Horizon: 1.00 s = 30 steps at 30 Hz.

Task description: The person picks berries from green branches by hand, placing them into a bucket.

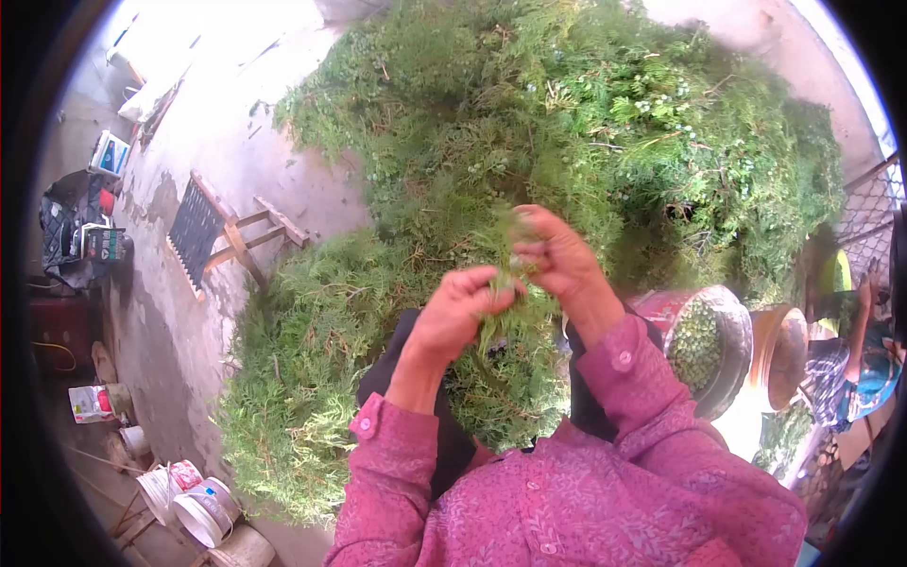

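In front of my body both hands meet over a pile of leafy green conifer branches [529, 113]. My left hand [453, 317] is closed, its thumb and fingers pinching a conifer sprig [496, 288]. Close beside it, my right hand [562, 255] has its fingers curled at the upper part of the same sprig. Those fingertips are slightly blurred, and whatever small piece they hold is hard to make out. By my right forearm stands a bucket [739, 326] containing many small green cones [694, 345]. Pale bluish-green cones also show on the branches.
A low folding seat with a dark woven top [196, 231] stands on the concrete floor at left. White buckets [206, 515] sit lower left, near a black bag [71, 227]. Beyond the cone bucket is a tan container [779, 354]. Part of another person's arm [860, 326] shows at far right, near wire mesh.
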Each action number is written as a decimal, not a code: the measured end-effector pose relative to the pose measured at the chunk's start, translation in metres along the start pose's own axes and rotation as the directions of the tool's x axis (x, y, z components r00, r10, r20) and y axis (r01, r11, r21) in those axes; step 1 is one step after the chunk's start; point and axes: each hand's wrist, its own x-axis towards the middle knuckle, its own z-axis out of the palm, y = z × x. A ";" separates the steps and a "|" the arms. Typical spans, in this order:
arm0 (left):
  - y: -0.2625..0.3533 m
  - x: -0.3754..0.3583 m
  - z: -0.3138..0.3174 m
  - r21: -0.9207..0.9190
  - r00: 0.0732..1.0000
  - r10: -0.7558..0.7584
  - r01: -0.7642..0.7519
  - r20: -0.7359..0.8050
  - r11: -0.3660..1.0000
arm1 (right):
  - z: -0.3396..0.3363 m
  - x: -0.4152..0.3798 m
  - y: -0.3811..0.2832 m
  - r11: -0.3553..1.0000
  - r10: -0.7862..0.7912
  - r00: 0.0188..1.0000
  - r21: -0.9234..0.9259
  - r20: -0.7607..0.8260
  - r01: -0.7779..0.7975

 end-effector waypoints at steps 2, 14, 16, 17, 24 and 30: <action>-0.005 -0.026 0.017 0.053 0.999 -0.034 0.032 0.042 0.998 | -0.036 -0.019 -0.024 0.935 -0.035 0.998 0.355 0.060 0.011; -0.009 -0.129 0.112 -0.042 0.985 -0.149 0.153 0.088 0.987 | -0.256 -0.281 -0.082 -0.405 -0.854 0.515 -0.708 0.068 -0.578; -0.011 -0.138 0.121 -0.022 0.985 -0.141 0.143 0.096 0.989 | -0.254 -0.295 -0.069 -0.304 -0.880 0.474 -0.805 0.033 -0.509; -0.012 -0.145 0.123 0.001 0.984 -0.148 0.148 0.100 0.989 | -0.253 -0.301 -0.066 -0.302 -0.879 0.475 -0.809 0.033 -0.504; -0.019 -0.171 0.132 0.067 0.988 -0.121 0.115 0.100 0.991 | -0.068 -0.310 -0.024 0.632 -0.569 0.822 -0.642 -0.002 0.435; -0.038 -0.179 0.126 0.247 0.993 -0.068 0.043 0.094 0.968 | 0.001 -0.279 0.044 0.623 -0.195 0.942 -0.707 0.274 0.335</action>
